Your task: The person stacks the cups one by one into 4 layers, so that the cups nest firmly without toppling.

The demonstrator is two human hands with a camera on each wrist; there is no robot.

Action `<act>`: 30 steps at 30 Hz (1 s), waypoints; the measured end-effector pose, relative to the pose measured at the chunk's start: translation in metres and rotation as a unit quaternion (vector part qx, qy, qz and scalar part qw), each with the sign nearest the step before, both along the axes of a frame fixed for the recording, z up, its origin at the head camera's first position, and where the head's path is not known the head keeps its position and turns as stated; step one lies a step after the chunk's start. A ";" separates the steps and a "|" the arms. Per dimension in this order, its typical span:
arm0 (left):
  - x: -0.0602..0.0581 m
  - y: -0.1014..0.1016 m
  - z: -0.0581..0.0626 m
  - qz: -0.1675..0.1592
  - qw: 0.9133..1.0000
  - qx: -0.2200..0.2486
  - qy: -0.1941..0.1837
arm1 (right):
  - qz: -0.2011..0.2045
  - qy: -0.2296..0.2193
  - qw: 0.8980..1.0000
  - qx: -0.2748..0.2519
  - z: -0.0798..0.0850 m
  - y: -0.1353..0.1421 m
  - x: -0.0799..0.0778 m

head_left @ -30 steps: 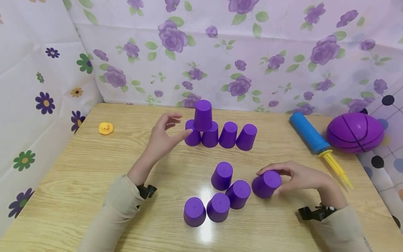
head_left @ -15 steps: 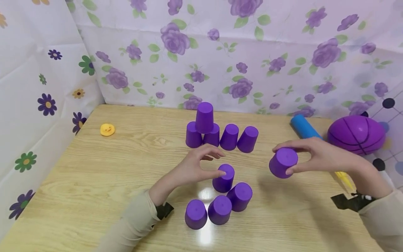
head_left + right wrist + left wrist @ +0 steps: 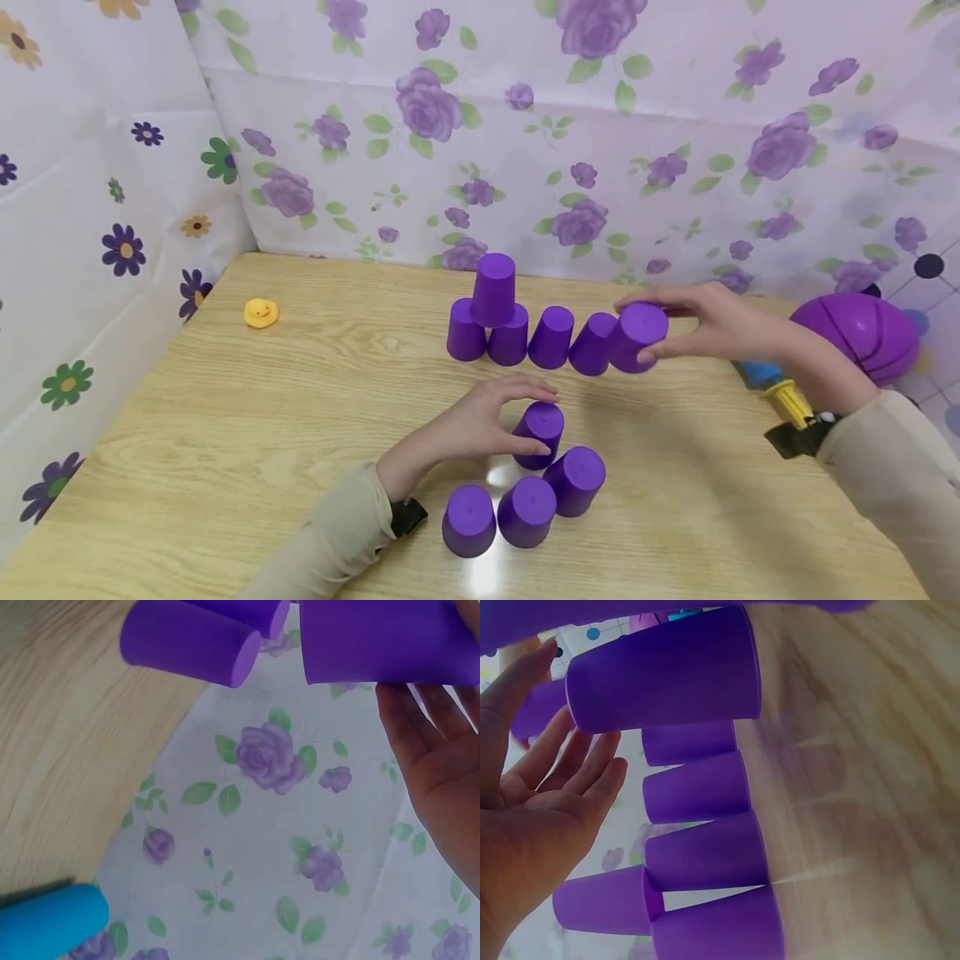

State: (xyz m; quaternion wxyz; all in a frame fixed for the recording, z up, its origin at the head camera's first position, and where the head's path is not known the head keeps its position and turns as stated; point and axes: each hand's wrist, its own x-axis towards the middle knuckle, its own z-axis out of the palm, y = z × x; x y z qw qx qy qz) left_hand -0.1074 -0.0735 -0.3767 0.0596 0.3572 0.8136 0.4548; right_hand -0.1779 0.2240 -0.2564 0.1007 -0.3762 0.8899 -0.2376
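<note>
In the head view, the right hand (image 3: 720, 325) grasps an upside-down purple cup (image 3: 637, 335) — thumb on the near side, fingers on the far side. Just left of that hand, a back row of four upside-down cups (image 3: 551, 337) stands on the bench (image 3: 322, 417), with a top cup (image 3: 495, 290) resting across the leftmost two. The left hand (image 3: 483, 423) has thumb and fingers around a nearer cup (image 3: 544, 427); whether it grips or merely touches it, I cannot tell. Three front cups (image 3: 527, 512) stand close together on this hand's near side. A yellow duck (image 3: 261, 313) sits well to its left. Beyond the right forearm are a purple ball (image 3: 858, 333) and a partly covered pump (image 3: 791, 404).

The left wrist view shows gently bent fingers (image 3: 600, 765) by the nearer cup's closed end, with the back row and top cup beyond the hand.

In the right wrist view, the right hand's fingers lie against its cup — the row's end beside it, flowered cloth (image 3: 330, 825) behind.
</note>
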 end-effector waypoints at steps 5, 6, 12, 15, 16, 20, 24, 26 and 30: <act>-0.004 0.002 -0.004 -0.012 0.999 -0.019 -0.033 | -0.033 -0.013 0.999 -0.035 -0.005 -0.015 -0.017; -0.004 0.002 -0.004 -0.015 0.999 -0.013 -0.042 | -0.035 -0.011 0.999 -0.038 -0.005 -0.018 -0.020; -0.003 0.006 -0.005 -0.001 0.995 0.001 -0.096 | -0.035 0.010 0.998 -0.059 -0.012 -0.033 -0.030; -0.002 0.007 -0.007 0.010 0.992 -0.003 -0.122 | -0.052 0.007 0.996 -0.078 -0.019 -0.042 -0.034; -0.001 0.007 -0.008 0.012 0.992 -0.001 -0.129 | -0.062 0.001 0.994 -0.085 -0.021 -0.045 -0.036; -0.001 0.006 -0.009 0.008 0.988 0.017 -0.155 | -0.094 -0.026 0.988 -0.120 -0.031 -0.055 -0.044; 0.000 0.006 -0.008 0.009 0.984 0.024 -0.178 | -0.116 -0.058 0.981 -0.144 -0.039 -0.065 -0.049; 0.000 0.006 -0.007 0.012 0.983 0.022 -0.181 | -0.123 -0.073 0.978 -0.155 -0.042 -0.070 -0.051; 0.001 0.004 -0.007 0.017 0.983 0.021 -0.183 | -0.128 -0.084 0.974 -0.164 -0.046 -0.081 -0.054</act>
